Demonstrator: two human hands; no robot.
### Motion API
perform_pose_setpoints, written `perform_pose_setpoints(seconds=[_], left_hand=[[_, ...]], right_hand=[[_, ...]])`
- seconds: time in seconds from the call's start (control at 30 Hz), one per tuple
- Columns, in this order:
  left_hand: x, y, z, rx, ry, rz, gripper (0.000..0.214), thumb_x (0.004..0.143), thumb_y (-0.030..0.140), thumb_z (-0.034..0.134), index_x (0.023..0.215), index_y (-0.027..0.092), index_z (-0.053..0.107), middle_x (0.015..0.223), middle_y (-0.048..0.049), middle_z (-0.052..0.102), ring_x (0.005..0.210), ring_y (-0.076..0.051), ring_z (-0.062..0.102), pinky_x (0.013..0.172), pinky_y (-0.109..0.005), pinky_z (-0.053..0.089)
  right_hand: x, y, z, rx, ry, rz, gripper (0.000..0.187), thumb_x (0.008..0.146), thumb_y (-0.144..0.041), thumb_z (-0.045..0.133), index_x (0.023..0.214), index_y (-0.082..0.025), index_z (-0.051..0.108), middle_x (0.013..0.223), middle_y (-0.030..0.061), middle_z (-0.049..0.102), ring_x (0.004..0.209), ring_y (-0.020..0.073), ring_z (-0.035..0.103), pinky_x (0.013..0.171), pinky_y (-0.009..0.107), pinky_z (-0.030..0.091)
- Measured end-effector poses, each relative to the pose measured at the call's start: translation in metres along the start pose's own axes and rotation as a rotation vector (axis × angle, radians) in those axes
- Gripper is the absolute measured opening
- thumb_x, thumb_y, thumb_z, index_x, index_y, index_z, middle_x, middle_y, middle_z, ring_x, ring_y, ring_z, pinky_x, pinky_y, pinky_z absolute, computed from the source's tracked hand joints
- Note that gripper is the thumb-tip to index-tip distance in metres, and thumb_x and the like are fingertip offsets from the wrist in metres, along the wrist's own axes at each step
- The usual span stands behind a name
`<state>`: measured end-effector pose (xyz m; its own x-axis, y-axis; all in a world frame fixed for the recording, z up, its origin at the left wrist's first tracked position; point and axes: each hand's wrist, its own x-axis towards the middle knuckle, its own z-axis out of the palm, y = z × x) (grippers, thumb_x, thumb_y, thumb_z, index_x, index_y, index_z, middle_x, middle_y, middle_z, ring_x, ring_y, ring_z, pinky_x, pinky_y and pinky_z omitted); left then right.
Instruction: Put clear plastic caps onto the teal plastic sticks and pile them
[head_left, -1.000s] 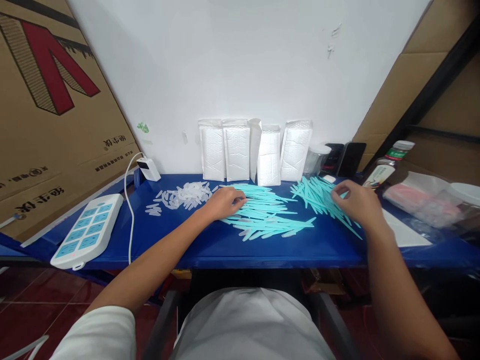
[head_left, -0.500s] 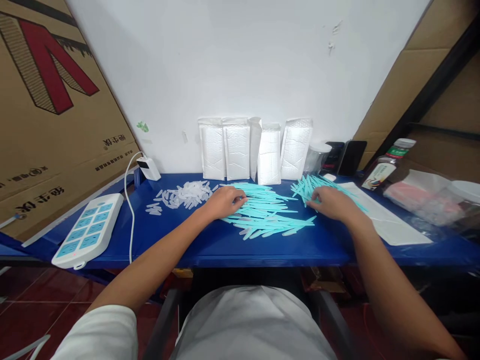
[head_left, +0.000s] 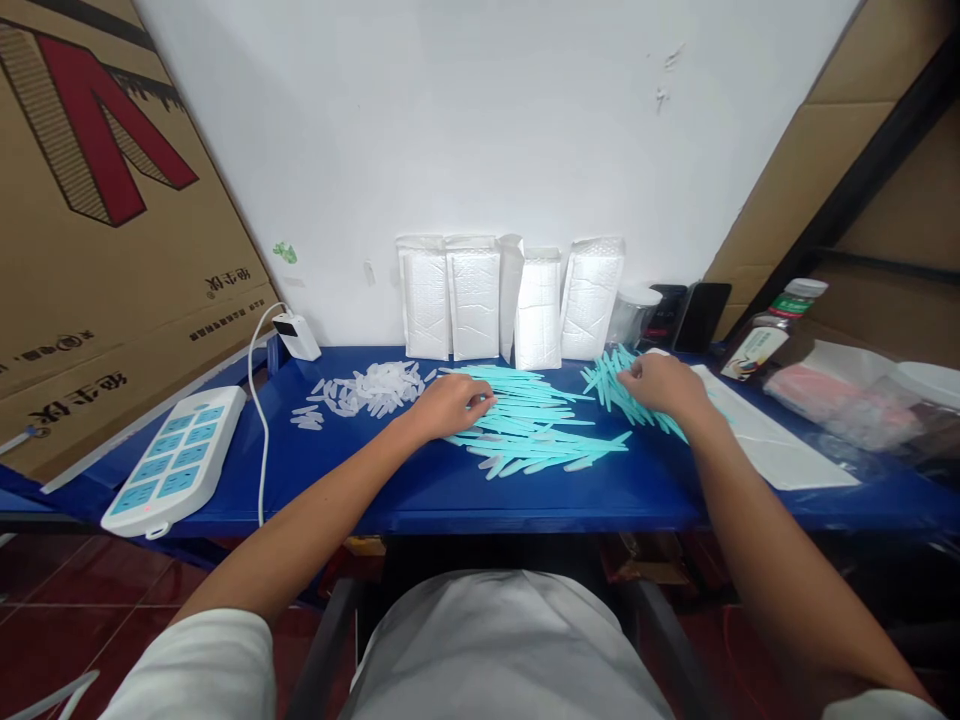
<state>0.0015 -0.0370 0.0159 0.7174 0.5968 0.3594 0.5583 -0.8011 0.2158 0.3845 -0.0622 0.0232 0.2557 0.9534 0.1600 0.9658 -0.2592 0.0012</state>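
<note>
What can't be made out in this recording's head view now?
Head view:
Whether the bare right hand grips any slim turquoise sticks: its fingers hide this.
What the bare left hand itself covers.
Print on the dark, white-capped bottle: too small.
Brown cardboard box: cut off by the left edge.

We look through one camera worn on the head, facing forward and steeply down over the shirt (head_left: 510,650) and the table's (head_left: 420,495) near edge. The left hand (head_left: 454,405) and right hand (head_left: 656,385) are fairly near us. Past the far edge we face the wall (head_left: 480,120) almost squarely, with a wide reach from the left edge's power strip (head_left: 176,462) to the bottle (head_left: 772,335) near the far right corner.
</note>
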Motion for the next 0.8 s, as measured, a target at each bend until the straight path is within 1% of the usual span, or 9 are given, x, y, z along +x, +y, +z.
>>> perform_pose_setpoints(seconds=[0.1,0.17,0.23,0.3,0.37,0.43,0.57,0.67,0.8], left_hand=[[0.000,0.001,-0.001,-0.009,-0.011,-0.006,0.029,0.104,0.035,0.055,0.102,0.018,0.078,0.085,-0.0080,0.076,0.080,-0.023,0.069,0.070,-0.032,0.048],[0.000,0.001,-0.001,-0.013,-0.010,-0.005,0.029,0.105,0.036,0.055,0.103,0.018,0.078,0.085,-0.0081,0.076,0.079,-0.022,0.069,0.070,-0.032,0.048],[0.000,0.001,0.000,-0.018,-0.011,0.001,0.029,0.105,0.036,0.055,0.103,0.018,0.078,0.085,-0.0080,0.076,0.078,-0.022,0.069,0.070,-0.031,0.048],[0.000,0.000,0.000,-0.017,-0.012,0.001,0.029,0.105,0.036,0.055,0.103,0.018,0.078,0.085,-0.0080,0.076,0.078,-0.022,0.069,0.070,-0.031,0.048],[0.000,0.001,0.000,-0.009,-0.014,-0.005,0.028,0.104,0.036,0.056,0.103,0.018,0.078,0.084,-0.0079,0.076,0.078,-0.022,0.069,0.070,-0.031,0.047],[0.000,0.001,-0.001,-0.004,-0.018,-0.007,0.028,0.104,0.035,0.056,0.103,0.018,0.078,0.084,-0.0077,0.076,0.079,-0.022,0.069,0.070,-0.031,0.047],[0.000,0.003,-0.003,0.000,-0.012,0.001,0.028,0.105,0.036,0.056,0.102,0.018,0.078,0.084,-0.0078,0.076,0.078,-0.022,0.069,0.069,-0.031,0.046],[0.000,0.003,-0.003,0.002,-0.008,0.011,0.028,0.105,0.036,0.055,0.102,0.018,0.077,0.085,-0.0079,0.076,0.078,-0.022,0.068,0.069,-0.032,0.046],[0.000,0.003,-0.002,-0.003,-0.010,0.009,0.028,0.104,0.035,0.056,0.102,0.018,0.077,0.084,-0.0077,0.076,0.078,-0.022,0.069,0.069,-0.032,0.046]], right_hand=[[0.010,-0.004,0.001,-0.040,-0.017,0.029,0.049,0.098,-0.057,0.053,0.097,-0.014,0.078,0.104,0.0239,0.076,0.097,0.0363,0.072,0.076,0.040,0.051],[0.016,-0.011,0.003,-0.020,-0.011,0.027,0.061,0.100,-0.065,0.048,0.100,-0.012,0.077,0.102,0.0271,0.075,0.098,0.0384,0.072,0.078,0.043,0.052],[0.020,-0.022,0.004,0.023,-0.021,0.016,0.070,0.099,-0.072,0.043,0.101,-0.010,0.076,0.100,0.0284,0.074,0.098,0.0396,0.072,0.078,0.044,0.053],[0.024,-0.034,0.005,0.038,-0.051,0.011,0.074,0.097,-0.076,0.046,0.106,-0.009,0.076,0.103,0.0290,0.074,0.100,0.0407,0.072,0.080,0.044,0.054],[0.025,-0.045,0.005,0.003,-0.092,0.011,0.069,0.096,-0.071,0.054,0.113,-0.008,0.075,0.112,0.0292,0.074,0.107,0.0409,0.072,0.084,0.044,0.054],[0.025,-0.052,0.006,-0.049,-0.138,0.002,0.058,0.098,-0.059,0.059,0.120,-0.008,0.074,0.120,0.0281,0.073,0.114,0.0395,0.070,0.088,0.043,0.054],[0.021,-0.053,0.009,-0.094,-0.179,-0.023,0.045,0.095,-0.041,0.062,0.125,-0.009,0.073,0.127,0.0253,0.072,0.116,0.0373,0.070,0.088,0.041,0.054],[0.020,-0.048,0.012,-0.087,-0.185,-0.048,0.045,0.093,-0.040,0.063,0.124,-0.009,0.073,0.125,0.0252,0.073,0.114,0.0374,0.070,0.086,0.042,0.055],[0.023,-0.039,0.017,-0.064,-0.161,-0.068,0.044,0.097,-0.042,0.058,0.123,-0.010,0.073,0.126,0.0256,0.072,0.116,0.0373,0.070,0.088,0.042,0.055]])
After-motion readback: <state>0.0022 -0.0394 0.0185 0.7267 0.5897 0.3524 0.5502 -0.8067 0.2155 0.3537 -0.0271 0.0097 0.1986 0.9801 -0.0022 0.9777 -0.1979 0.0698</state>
